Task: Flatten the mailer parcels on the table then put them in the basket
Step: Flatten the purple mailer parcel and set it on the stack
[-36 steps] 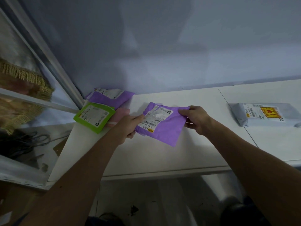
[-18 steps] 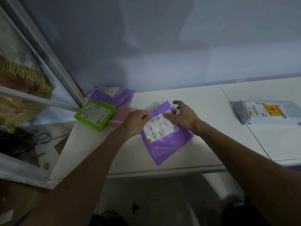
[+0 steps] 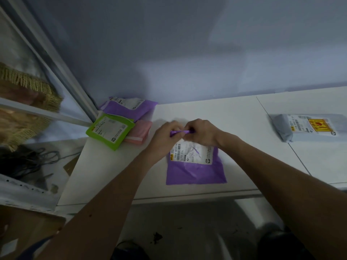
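A purple mailer parcel with a white shipping label lies flat on the white table, near its front edge. Its far edge is rolled up into a thin purple fold. My left hand and my right hand sit side by side on that fold, fingers curled round it and pinching it. At the table's back left corner lie a second purple mailer, a green mailer and a pink one. A grey mailer with a yellow sticker lies at the right. No basket is in view.
A wall runs close behind the table. A metal-framed shelf with fringed fabric stands at the left, with dark cables below it. A seam divides the table top right of my hands.
The purple mailer went from held up and tilted to lying squarely on the table. Both hands moved to its far edge and closed on the rolled fold.
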Action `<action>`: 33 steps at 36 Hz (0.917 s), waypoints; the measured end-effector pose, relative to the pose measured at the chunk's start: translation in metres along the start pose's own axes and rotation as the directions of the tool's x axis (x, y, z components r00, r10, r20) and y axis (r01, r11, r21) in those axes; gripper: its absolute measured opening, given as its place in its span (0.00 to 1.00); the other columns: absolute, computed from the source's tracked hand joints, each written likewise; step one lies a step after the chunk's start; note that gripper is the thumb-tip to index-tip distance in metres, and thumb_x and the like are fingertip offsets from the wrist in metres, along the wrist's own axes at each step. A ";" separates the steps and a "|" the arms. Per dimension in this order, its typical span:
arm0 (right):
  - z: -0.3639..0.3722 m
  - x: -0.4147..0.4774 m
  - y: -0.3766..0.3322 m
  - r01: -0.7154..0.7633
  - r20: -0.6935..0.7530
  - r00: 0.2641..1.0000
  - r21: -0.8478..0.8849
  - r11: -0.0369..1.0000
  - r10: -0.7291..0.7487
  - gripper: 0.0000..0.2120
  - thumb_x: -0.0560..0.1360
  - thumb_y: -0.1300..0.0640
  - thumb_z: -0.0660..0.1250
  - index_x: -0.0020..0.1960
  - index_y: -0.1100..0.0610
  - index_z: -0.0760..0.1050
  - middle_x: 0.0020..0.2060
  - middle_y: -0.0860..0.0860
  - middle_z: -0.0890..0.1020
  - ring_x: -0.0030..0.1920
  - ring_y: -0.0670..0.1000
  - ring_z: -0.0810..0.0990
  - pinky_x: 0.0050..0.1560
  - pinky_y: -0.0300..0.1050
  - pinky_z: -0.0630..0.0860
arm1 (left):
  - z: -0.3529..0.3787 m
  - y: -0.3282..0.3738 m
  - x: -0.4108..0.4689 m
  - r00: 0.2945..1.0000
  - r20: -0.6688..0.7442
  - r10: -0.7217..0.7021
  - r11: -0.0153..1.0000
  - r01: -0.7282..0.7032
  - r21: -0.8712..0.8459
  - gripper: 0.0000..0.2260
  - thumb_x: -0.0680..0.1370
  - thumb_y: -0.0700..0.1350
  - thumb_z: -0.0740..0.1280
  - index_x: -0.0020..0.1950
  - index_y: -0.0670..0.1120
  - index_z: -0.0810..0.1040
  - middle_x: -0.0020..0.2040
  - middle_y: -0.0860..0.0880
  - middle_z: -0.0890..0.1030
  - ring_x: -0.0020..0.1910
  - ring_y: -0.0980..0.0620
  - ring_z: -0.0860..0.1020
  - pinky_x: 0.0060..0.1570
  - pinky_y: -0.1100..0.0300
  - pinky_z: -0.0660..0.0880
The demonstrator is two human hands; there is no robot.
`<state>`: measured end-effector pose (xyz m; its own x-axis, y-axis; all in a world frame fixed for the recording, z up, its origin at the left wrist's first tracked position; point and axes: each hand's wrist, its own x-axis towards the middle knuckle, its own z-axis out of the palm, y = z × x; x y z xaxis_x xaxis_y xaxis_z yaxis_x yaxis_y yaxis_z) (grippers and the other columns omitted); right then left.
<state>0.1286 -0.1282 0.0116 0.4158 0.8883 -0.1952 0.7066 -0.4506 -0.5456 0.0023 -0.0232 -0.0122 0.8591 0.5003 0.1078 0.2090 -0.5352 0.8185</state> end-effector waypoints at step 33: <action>0.004 -0.010 0.034 -0.291 0.155 0.952 0.722 0.628 0.264 0.14 0.71 0.56 0.75 0.54 0.60 0.80 0.47 0.57 0.85 0.44 0.57 0.85 0.48 0.53 0.82 | -0.009 -0.008 0.008 0.869 0.262 -0.420 0.849 0.478 -0.226 0.14 0.71 0.53 0.74 0.50 0.45 0.81 0.49 0.46 0.84 0.44 0.51 0.81 0.46 0.55 0.76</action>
<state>0.1463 -0.1521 -0.0082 0.4936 0.7408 -0.4557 -0.0906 -0.4773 -0.8741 0.0029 -0.0089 -0.0131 0.7812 0.4813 -0.3975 0.4824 -0.0614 0.8738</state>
